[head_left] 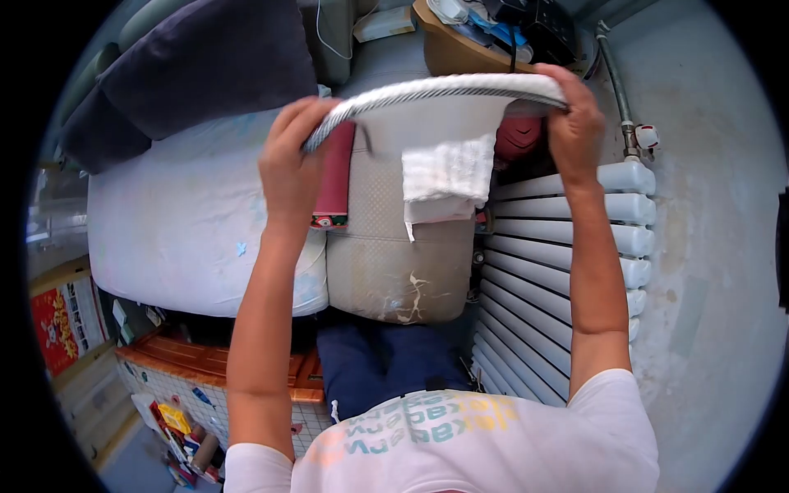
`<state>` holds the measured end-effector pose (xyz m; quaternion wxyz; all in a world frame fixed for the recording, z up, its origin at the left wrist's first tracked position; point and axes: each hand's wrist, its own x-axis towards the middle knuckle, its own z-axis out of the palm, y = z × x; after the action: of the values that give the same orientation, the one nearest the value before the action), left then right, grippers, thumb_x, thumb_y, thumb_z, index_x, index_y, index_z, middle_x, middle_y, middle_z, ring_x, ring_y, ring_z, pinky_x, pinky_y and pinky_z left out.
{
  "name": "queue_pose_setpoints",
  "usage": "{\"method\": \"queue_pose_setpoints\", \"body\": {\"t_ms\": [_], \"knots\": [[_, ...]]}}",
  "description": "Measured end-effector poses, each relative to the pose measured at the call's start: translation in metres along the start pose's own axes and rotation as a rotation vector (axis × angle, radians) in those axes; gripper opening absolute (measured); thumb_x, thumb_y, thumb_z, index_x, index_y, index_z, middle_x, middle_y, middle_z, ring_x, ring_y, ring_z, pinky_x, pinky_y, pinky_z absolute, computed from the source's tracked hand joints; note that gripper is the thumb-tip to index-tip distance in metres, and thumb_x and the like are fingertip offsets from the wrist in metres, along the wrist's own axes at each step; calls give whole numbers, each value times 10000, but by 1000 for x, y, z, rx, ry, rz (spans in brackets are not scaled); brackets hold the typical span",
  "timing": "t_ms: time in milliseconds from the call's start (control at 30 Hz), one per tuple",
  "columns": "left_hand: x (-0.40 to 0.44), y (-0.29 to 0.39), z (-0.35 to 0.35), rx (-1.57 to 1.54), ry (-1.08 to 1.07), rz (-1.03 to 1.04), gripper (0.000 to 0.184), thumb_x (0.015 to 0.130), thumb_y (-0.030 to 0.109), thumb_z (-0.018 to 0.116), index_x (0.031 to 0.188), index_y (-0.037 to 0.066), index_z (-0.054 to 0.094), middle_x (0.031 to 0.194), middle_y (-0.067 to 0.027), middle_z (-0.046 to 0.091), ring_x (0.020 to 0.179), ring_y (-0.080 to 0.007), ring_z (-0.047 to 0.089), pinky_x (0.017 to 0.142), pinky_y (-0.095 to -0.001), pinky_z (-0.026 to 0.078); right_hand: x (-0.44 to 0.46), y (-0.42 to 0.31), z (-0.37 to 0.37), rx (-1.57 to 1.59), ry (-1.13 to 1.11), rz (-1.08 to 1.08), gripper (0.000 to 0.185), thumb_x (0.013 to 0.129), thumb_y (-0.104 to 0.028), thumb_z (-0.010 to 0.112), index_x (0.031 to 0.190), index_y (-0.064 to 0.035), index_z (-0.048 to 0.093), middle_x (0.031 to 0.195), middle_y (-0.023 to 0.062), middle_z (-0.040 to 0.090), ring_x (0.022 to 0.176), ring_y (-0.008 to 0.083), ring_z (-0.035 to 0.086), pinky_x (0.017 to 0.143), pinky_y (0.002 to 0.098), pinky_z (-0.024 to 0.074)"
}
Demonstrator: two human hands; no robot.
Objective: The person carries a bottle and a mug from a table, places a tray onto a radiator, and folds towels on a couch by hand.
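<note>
My left hand (294, 152) grips one end of a white towel (444, 84) with a dark striped edge. At the other end, my right hand (574, 123) is closed around it too. The towel is stretched between both raised hands in a shallow arch, and its lower part is blurred. Beneath it a folded white cloth (446, 182) lies on the beige sofa seat (394, 271), whose cover is cracked near the front. Left of that cloth is a red item (337, 177), partly hidden by my left hand.
A white-covered sofa section (197, 222) with dark grey cushions (214, 66) is on the left. A white radiator (559, 255) runs along the right wall, with a pipe (616, 90) above. A wooden-edged table (452, 49) holding several items stands at the back.
</note>
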<state>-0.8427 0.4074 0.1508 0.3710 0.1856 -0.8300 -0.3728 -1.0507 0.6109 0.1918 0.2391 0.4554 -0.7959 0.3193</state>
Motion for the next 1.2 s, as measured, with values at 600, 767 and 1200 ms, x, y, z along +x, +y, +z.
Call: {"method": "queue_pose_setpoints", "body": {"t_ms": [600, 767, 1200], "knots": [[-144, -149, 146, 256, -427, -29, 230, 639, 13, 605, 844, 114, 586, 997, -69, 561, 902, -262, 549, 716, -347, 461, -239, 64, 71, -156, -367, 198, 333, 641, 73, 473, 912, -74, 599, 1100, 93, 537, 1041, 321, 466, 882, 397, 375], [-132, -143, 147, 300, -434, 22, 268, 625, 15, 634, 868, 116, 584, 1032, -51, 545, 934, -259, 536, 752, -355, 445, -193, 51, 63, 62, -129, 370, 255, 666, 79, 511, 863, -48, 613, 1075, 133, 554, 1040, 304, 489, 869, 355, 408], [-128, -142, 146, 304, -559, -89, 441, 613, -80, 544, 995, 140, 566, 1159, -119, 479, 1051, -301, 474, 801, -350, 428, -199, 88, 82, -52, -394, 463, 301, 733, -62, 520, 1032, -53, 544, 1076, 111, 542, 959, 256, 525, 826, 340, 409]]}}
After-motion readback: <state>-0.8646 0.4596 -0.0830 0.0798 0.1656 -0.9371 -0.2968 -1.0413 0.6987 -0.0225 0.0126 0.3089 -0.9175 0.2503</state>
